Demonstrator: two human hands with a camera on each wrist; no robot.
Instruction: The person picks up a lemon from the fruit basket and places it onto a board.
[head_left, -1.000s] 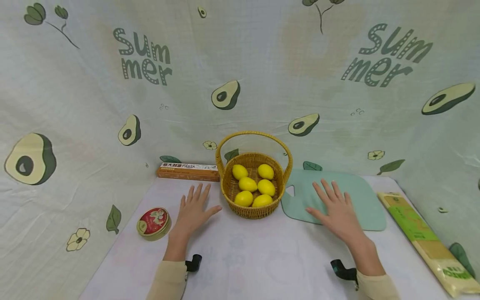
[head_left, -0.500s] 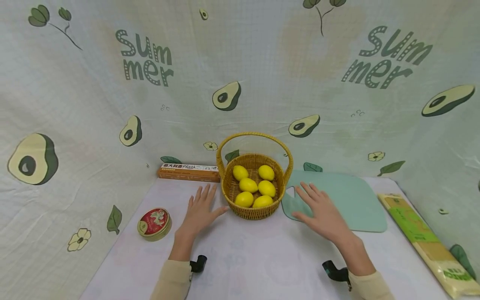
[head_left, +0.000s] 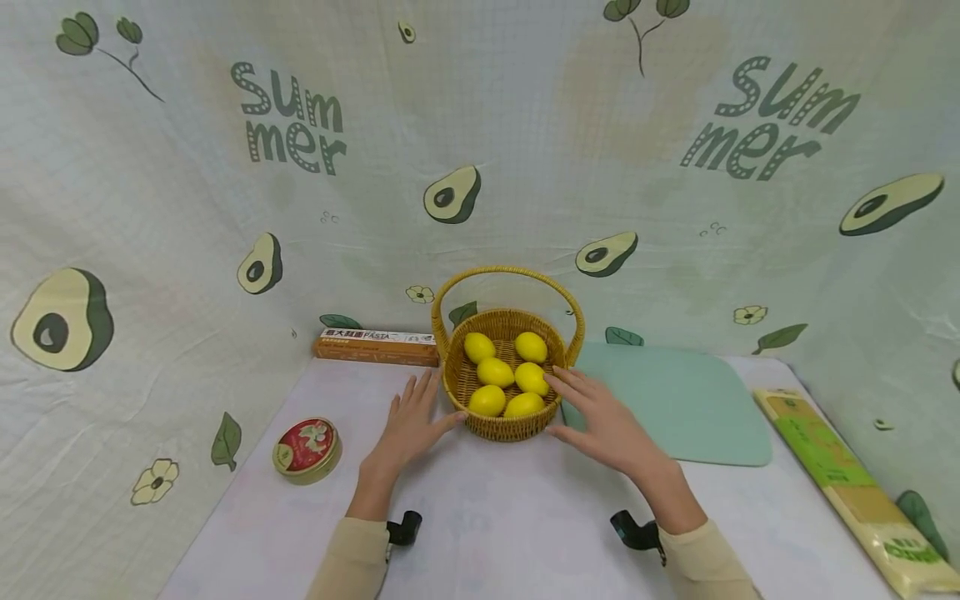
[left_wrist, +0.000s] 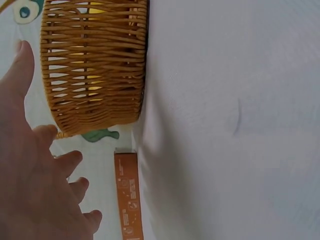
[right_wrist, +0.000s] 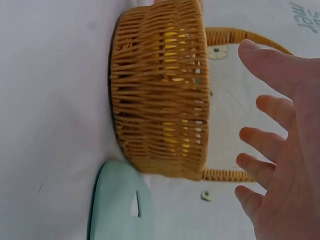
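Note:
A round wicker basket (head_left: 506, 429) with a tall arched handle stands at the middle of the table, several yellow lemons (head_left: 495, 372) lying inside it. On its left side my left hand (head_left: 408, 429) hovers with fingers spread, the thumb near the rim. My right hand (head_left: 603, 425) is at the basket's right, fingers extended, their tips over or near the rim; contact cannot be told. In the left wrist view the basket wall (left_wrist: 95, 70) is beside the thumb, and the right wrist view shows the other side of the basket (right_wrist: 160, 95) with my fingers apart. Neither hand holds anything.
A pale green cutting board (head_left: 675, 408) lies right of the basket, partly behind my right hand. A pasta box (head_left: 375, 348) sits at the back left, a round red tin (head_left: 307, 448) at the left. A long noodle packet (head_left: 847, 475) lies along the right edge.
My right hand has moved left from over the cutting board to the basket's side. My left hand has shifted slightly right, closer to the basket. The basket has stayed in place.

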